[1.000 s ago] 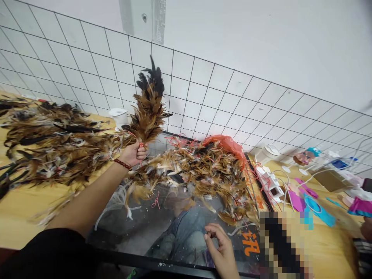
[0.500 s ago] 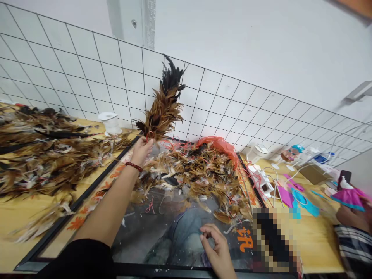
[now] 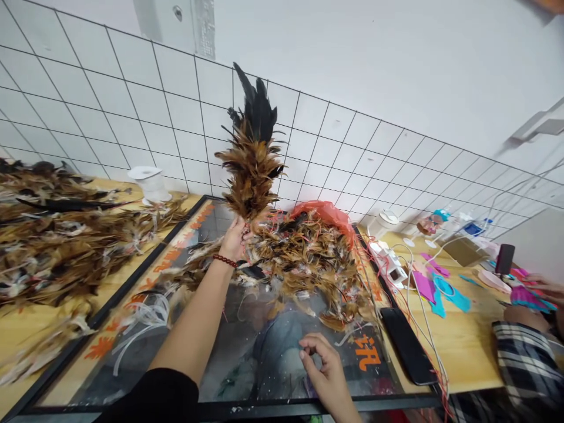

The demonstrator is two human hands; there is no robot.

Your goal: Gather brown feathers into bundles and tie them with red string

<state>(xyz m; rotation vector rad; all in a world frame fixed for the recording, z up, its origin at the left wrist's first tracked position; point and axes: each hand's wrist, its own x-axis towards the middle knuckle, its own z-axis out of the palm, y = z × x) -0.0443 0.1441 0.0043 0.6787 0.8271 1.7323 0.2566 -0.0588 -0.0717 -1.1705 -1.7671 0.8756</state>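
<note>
My left hand (image 3: 237, 239), with a string of dark red beads at its wrist, is wrapped round the lower end of a feather duster (image 3: 251, 170). The duster stands nearly upright, brown feathers below and long black ones at the tip. Low in the middle, my right hand (image 3: 326, 370) hovers over the glass-like tabletop (image 3: 247, 364), thumb and forefinger curled into a pinch. Whatever lies between those fingertips, if anything, is too small to make out. Beyond it spreads a heap of loose brown feathers (image 3: 308, 264) with red string among them.
More feathers (image 3: 74, 252) cover the wooden table at left, near a white spool (image 3: 150, 185). Red plastic (image 3: 324, 210) lies behind the heap. To the right are a black phone (image 3: 409, 346), cables and coloured cut pieces (image 3: 452, 292); another person's checked sleeve (image 3: 524, 358) shows there.
My left hand has turned the duster more upright and shifted slightly right and down in view. White strips now show left of my forearm. My right hand keeps its pinch.
</note>
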